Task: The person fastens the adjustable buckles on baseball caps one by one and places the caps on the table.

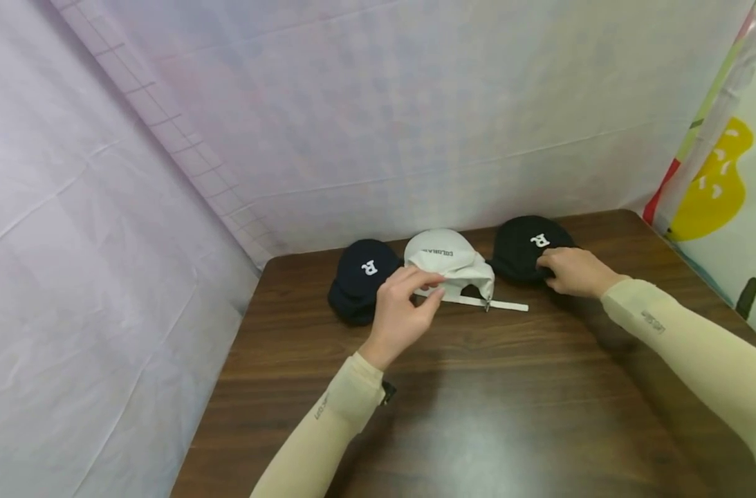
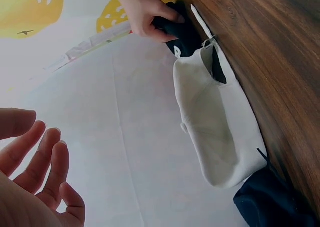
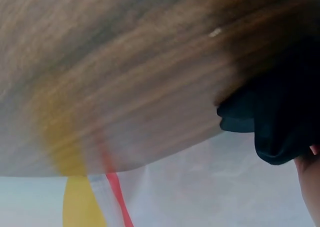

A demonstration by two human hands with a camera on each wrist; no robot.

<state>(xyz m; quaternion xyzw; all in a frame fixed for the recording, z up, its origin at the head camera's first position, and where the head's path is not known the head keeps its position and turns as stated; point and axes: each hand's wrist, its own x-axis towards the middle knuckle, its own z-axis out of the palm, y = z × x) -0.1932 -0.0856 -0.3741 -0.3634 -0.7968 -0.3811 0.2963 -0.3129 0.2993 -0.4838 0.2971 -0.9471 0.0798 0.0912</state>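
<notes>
Three caps sit in a row along the table's back edge. My right hand (image 1: 578, 272) grips the near edge of the black cap (image 1: 519, 243), which bears a white R, at the right end. In the right wrist view, the black cap (image 3: 287, 104) hides most of that hand. The white cap (image 1: 436, 243) is in the middle, its strap and buckle facing me. My left hand (image 1: 401, 310) hovers in front of the white cap and the navy cap (image 1: 364, 266), holding nothing. In the left wrist view its fingers (image 2: 37, 167) are loosely bent, with the thumb apart from them.
The brown wood-grain table (image 1: 477, 415) stretches toward me. A pale curtain (image 1: 402, 124) hangs behind it and another cloth (image 1: 91, 277) on the left. At the right hangs a cloth with a yellow print (image 1: 714, 194).
</notes>
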